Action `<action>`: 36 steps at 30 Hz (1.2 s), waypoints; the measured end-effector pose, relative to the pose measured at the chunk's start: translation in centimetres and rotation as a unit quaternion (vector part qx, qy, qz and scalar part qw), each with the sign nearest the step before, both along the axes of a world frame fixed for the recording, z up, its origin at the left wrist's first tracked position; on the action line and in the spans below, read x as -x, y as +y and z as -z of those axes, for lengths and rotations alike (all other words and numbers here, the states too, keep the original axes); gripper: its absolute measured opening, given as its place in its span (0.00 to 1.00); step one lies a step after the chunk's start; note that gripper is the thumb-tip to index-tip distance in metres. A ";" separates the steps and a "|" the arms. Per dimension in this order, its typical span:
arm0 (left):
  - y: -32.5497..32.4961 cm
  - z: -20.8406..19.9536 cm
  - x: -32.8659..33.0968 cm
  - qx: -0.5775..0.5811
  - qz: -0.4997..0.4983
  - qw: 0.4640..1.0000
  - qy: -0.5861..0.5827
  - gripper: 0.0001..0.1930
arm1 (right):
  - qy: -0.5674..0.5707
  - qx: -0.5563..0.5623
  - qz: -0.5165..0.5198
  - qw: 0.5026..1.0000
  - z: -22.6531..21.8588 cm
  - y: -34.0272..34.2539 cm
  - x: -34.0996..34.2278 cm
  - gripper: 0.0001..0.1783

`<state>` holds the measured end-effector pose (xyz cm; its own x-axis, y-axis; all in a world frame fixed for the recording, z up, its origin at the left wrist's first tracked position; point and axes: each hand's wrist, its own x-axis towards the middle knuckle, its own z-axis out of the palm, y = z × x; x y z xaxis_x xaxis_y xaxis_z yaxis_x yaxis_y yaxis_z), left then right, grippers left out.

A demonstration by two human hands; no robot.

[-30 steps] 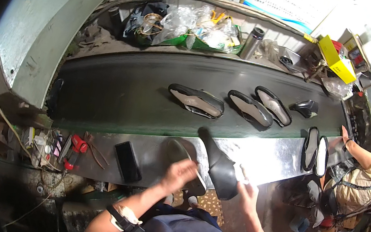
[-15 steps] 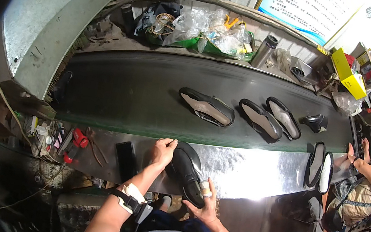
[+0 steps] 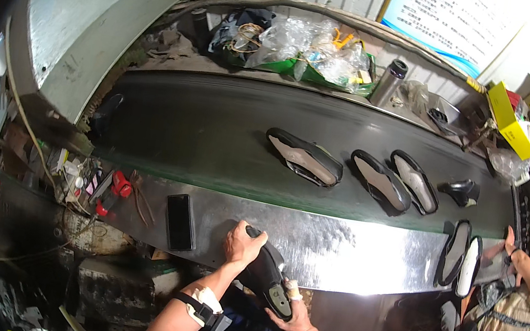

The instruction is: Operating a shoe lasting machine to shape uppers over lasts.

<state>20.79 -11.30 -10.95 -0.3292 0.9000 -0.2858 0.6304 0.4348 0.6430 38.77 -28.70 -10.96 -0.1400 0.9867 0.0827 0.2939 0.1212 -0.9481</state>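
Observation:
A black shoe (image 3: 257, 270) is held between my two hands, over the front edge of the metal bench. My left hand (image 3: 243, 246) is closed around its far end, thumb on top. At the near end, my right hand (image 3: 297, 315) grips the side, and one finger wears a pale wrap (image 3: 292, 289). A grey-green flat face with a small hole (image 3: 281, 298) shows at that end. To the left of my left hand lies a black phone (image 3: 180, 223) on the bench.
Beyond the bench (image 3: 349, 246) runs a dark belt (image 3: 216, 124) carrying several black shoe parts (image 3: 304, 157). Two pale-lined pieces (image 3: 460, 256) lie at right, by a co-worker (image 3: 519, 299). Pincers (image 3: 142, 200) and a red tool (image 3: 114, 192) sit left. A steel flask (image 3: 388, 82) stands behind.
Both hands have drawn the shoe toward my body and turned it, so the grey-green face now shows. The whole view has shifted slightly.

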 end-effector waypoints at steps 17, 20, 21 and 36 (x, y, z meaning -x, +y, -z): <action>-15.4 -14.7 15.7 -0.191 -0.195 0.955 -0.115 0.24 | 0.177 0.414 -0.189 0.873 -13.5 3.3 12.8 0.38; -22.8 -18.0 21.9 -0.209 -0.289 0.932 -0.057 0.23 | 0.175 0.325 -0.245 0.897 -17.3 -1.3 19.4 0.30; -25.6 -18.1 24.0 -0.270 -0.323 0.906 -0.038 0.23 | 0.183 0.268 -0.294 0.899 -15.7 -2.6 21.7 0.28; -57.8 -24.0 36.8 -0.563 -0.544 0.495 -0.377 0.13 | 0.302 0.447 -0.449 0.712 -20.3 -24.8 52.4 0.25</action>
<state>-16.05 -69.14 13.09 -0.9757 0.0364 -0.2163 -0.1877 -0.6485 0.7377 -13.59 -53.47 9.32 -0.9531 0.2183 -0.2098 -0.0163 -0.7290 -0.6843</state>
